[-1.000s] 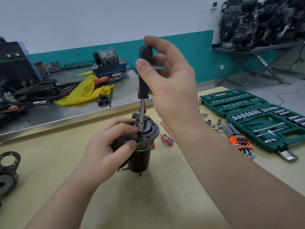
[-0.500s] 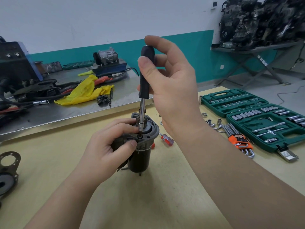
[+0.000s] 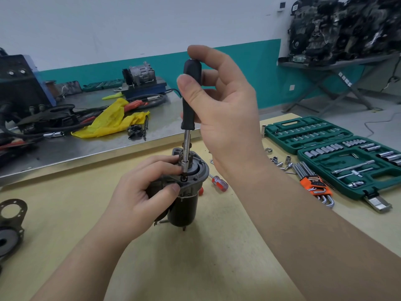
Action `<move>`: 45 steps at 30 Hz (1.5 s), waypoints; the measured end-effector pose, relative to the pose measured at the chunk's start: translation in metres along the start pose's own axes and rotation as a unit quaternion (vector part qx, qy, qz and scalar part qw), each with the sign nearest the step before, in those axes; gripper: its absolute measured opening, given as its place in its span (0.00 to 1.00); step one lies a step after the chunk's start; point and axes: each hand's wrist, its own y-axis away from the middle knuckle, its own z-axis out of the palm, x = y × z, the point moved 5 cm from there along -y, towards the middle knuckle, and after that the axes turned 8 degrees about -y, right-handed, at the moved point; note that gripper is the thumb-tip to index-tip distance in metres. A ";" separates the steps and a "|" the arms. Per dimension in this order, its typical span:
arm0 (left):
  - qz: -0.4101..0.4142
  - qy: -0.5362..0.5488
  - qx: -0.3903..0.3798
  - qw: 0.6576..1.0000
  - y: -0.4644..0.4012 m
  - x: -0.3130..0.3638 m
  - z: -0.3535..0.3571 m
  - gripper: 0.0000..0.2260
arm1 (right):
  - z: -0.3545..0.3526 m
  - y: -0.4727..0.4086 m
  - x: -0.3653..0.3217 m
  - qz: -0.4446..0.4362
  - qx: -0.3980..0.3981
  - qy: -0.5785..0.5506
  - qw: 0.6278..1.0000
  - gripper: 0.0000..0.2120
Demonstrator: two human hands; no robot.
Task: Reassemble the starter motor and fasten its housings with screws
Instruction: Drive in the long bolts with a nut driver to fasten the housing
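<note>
Item: starter motor (image 3: pixel 184 205), upright on bench (image 3: pixel 195 257), centre. L hand (image 3: pixel 138 198) grip clenched round housing (image 3: pixel 195 170), prob. to stop it turning. R hand (image 3: pixel 219 109) grip pinches driver (image 3: pixel 192 94) handle, held vertical, tip seated in flange screw hole. Spare screwdriver (image 3: pixel 219 183) just beside; socket set (image 3: pixel 338 153) to R.

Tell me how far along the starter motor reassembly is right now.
Done: the grey end housing already sits on the upright starter motor. In hand: the right hand holds the black-handled driver vertical, tip in a screw hole, while the left hand grips the motor. Left: whether this screw is tight cannot be told, another housing hole looks empty, and a separate bracket part lies at the table's left edge.
</note>
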 end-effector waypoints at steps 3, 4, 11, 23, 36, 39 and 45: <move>-0.001 -0.001 0.002 1.000 0.000 -0.001 0.000 0.10 | -0.002 0.000 0.002 0.017 0.007 -0.014 1.000 0.10; -0.003 -0.001 0.001 1.000 0.000 -0.001 0.000 0.10 | -0.002 0.000 0.003 0.029 0.005 -0.029 0.999 0.10; -0.021 -0.003 0.000 1.000 0.002 -0.001 0.000 0.11 | 0.001 0.003 -0.001 0.029 -0.008 -0.028 0.999 0.10; -0.015 -0.004 0.000 1.000 0.001 -0.001 0.000 0.10 | 0.000 0.003 0.002 0.061 -0.010 -0.071 0.996 0.11; -0.014 -0.006 0.000 1.000 0.002 0.002 -0.001 0.11 | 0.000 0.004 0.002 0.064 -0.001 -0.061 0.996 0.12; -0.011 -0.002 0.002 1.000 0.001 0.002 -0.001 0.11 | 0.000 0.003 0.001 0.040 0.010 -0.023 0.999 0.12; -0.006 0.000 0.002 1.000 0.001 0.002 -0.001 0.12 | -0.003 0.002 0.003 0.066 0.008 -0.074 0.995 0.12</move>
